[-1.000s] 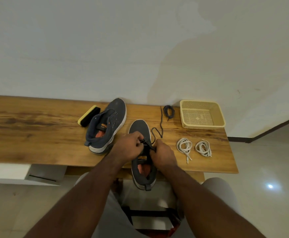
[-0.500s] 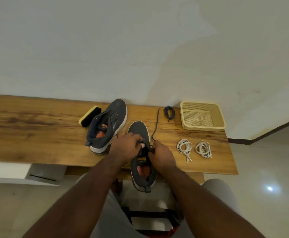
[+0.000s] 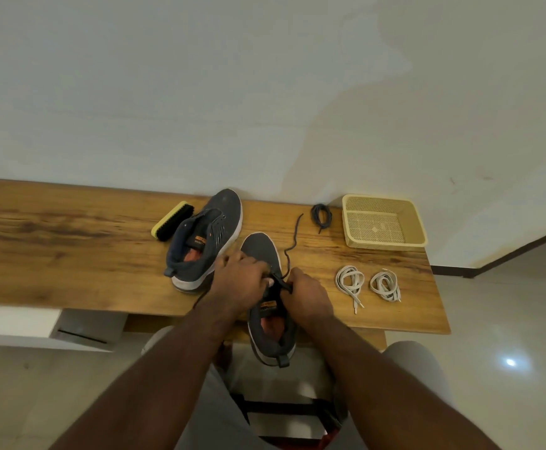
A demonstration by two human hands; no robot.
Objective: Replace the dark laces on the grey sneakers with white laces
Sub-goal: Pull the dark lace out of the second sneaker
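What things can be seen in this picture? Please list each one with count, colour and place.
sneakers: 2, grey, table middle; near one held, other lying left behind it
dark lace: 1, being pulled from near sneaker
coiled dark lace: 1, beside basket
white laces: 2 bundles, table right; second
basket: 1, beige, far right
brush: 1, yellow-black, left of sneakers
table: 1, wooden
left hand: on sneaker
right hand: pinches lace

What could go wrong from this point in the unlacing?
The near sneaker overhangs the table edge, so a hard tug by either hand on the dark lace might drag it off. That lace's loose end could also sweep toward the coiled dark lace.
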